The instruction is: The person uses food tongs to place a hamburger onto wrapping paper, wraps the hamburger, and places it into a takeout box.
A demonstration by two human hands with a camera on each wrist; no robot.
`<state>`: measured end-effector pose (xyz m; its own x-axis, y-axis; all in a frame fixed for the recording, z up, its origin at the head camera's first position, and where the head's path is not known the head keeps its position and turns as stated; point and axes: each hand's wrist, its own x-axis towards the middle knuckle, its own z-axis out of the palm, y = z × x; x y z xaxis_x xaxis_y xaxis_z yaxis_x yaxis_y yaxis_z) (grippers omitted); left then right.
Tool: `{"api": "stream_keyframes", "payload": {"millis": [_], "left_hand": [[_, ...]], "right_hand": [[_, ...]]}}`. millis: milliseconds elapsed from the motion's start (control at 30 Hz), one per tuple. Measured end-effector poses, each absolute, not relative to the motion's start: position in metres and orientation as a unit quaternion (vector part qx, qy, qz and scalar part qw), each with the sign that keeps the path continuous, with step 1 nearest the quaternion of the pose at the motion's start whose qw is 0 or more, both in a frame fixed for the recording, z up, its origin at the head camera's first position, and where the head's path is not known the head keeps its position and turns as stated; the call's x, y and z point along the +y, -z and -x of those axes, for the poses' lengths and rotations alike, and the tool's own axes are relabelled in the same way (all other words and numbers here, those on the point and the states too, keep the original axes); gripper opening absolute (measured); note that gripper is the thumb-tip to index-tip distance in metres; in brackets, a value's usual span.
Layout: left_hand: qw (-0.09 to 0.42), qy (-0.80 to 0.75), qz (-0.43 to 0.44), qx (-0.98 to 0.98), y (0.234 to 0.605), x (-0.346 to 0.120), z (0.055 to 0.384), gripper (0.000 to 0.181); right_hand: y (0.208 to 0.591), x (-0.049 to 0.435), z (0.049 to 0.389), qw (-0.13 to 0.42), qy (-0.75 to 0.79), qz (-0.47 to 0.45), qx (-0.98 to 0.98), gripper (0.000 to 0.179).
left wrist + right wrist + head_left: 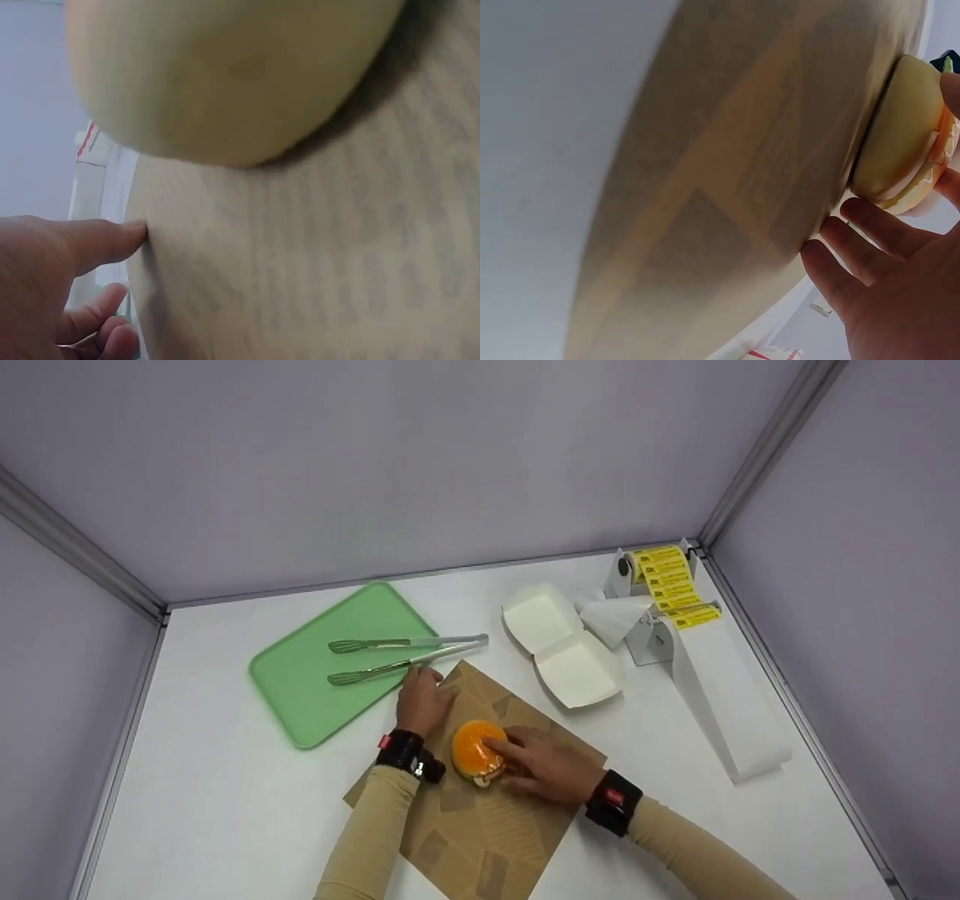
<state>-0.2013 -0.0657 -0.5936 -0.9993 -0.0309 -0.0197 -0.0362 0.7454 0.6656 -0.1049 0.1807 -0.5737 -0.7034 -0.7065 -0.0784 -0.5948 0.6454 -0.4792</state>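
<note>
A toy-like burger with a glossy orange top bun [472, 744] sits on a brown printed sheet of wrapping paper [517, 825]. My right hand [551, 765] touches the burger, one finger laid across its top and the others spread at its right side. In the right wrist view, several fingertips [817, 251] reach the paper beside the pale lower bun [900, 135]. At the paper's upper left edge is my left hand [421, 705]. Its straight thumb [112, 236] touches the sheet, while the other visible fingers curl loosely beyond the edge.
A green tray [300, 712] lies at the left with tongs [420, 641] across it, their handles past its right edge. Behind the paper stands an unfolded white carton [574, 664]. At the right are a yellow label roll [667, 577] in its dispenser and a white backing strip [735, 712].
</note>
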Motion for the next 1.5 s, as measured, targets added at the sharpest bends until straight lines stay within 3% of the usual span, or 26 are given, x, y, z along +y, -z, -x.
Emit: {"api": "stream_keyframes", "payload": {"millis": [233, 533, 800, 1000, 1500], "left_hand": [[-0.031, -0.359, 0.001, 0.933, 0.598, -0.060, 0.200, 0.029], [-0.014, -0.378, -0.004, 0.926, 0.592, -0.060, 0.203, 0.026], [0.000, -0.433, -0.014, 0.901, 0.594, -0.060, 0.206, 0.011], [-0.010, -0.479, -0.019, 0.878, 0.595, -0.061, 0.204, 0.013], [-0.035, -0.517, -0.045, 0.854, 0.588, -0.062, 0.190, 0.011]], "right_hand": [[0.577, 0.186, 0.103, 0.121, 0.212, 0.355, 0.902, 0.075], [0.573, 0.189, 0.096, 0.121, 0.181, 0.367, 0.905, 0.079], [0.572, 0.188, 0.094, 0.130, 0.184, 0.374, 0.900, 0.079], [0.573, 0.187, 0.094, 0.145, 0.186, 0.361, 0.902, 0.077], [0.579, 0.186, 0.093, 0.083, 0.186, 0.389, 0.899, 0.079]]}}
